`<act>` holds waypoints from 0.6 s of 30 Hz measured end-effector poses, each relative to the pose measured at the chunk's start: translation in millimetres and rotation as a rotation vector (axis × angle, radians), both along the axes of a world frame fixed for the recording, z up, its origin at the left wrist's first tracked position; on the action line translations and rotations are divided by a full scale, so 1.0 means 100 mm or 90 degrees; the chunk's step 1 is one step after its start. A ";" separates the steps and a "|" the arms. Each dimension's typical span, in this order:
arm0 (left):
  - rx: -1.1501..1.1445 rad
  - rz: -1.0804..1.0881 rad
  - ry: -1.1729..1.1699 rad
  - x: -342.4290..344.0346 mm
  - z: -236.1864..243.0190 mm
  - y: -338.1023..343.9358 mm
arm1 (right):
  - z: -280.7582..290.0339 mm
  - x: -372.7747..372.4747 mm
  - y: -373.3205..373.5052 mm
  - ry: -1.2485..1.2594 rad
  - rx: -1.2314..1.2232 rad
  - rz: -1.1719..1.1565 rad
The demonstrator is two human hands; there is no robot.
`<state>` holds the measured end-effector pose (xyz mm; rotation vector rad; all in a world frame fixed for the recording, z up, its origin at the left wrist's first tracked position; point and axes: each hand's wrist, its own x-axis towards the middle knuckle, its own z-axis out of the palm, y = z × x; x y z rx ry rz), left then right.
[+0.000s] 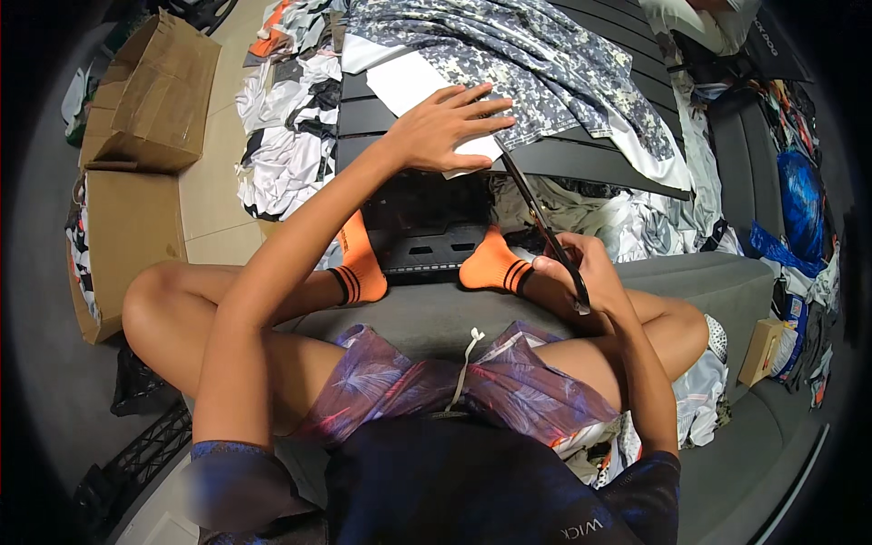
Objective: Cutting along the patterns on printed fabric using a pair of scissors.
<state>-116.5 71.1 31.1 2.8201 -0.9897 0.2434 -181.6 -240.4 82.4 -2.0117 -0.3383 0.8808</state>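
Grey camouflage-print fabric with white edge (509, 64) lies on black slatted counter (581, 159). Left hand (445, 127) flat, fingers spread, pressing it. Right hand (581, 272) closed around long black scissors (543, 227). Brown cardboard boxes (150, 100) far left.

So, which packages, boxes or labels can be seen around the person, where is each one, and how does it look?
Upper cardboard box: on the floor at far left, brown, flaps open.
Lower cardboard box: just below it, beside the person's left knee, brown, plain side showing.
Small carton: at right, on the grey seat edge, tan, upright, narrow.
Blue bag: far right among clothes, shiny, crumpled.
No screens or signs show.
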 end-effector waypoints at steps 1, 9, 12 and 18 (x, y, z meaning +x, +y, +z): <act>0.000 -0.001 0.001 0.00 0.00 0.00 | 0.00 0.00 0.00 0.000 0.000 -0.001; 0.002 -0.004 0.007 0.00 0.02 0.00 | 0.03 0.03 -0.10 0.067 0.027 0.016; 0.002 -0.005 0.007 0.00 0.03 0.00 | -0.03 0.07 -0.21 0.136 0.117 0.022; 0.000 0.001 0.007 -0.01 0.02 0.00 | -0.07 0.10 -0.14 0.134 0.108 0.026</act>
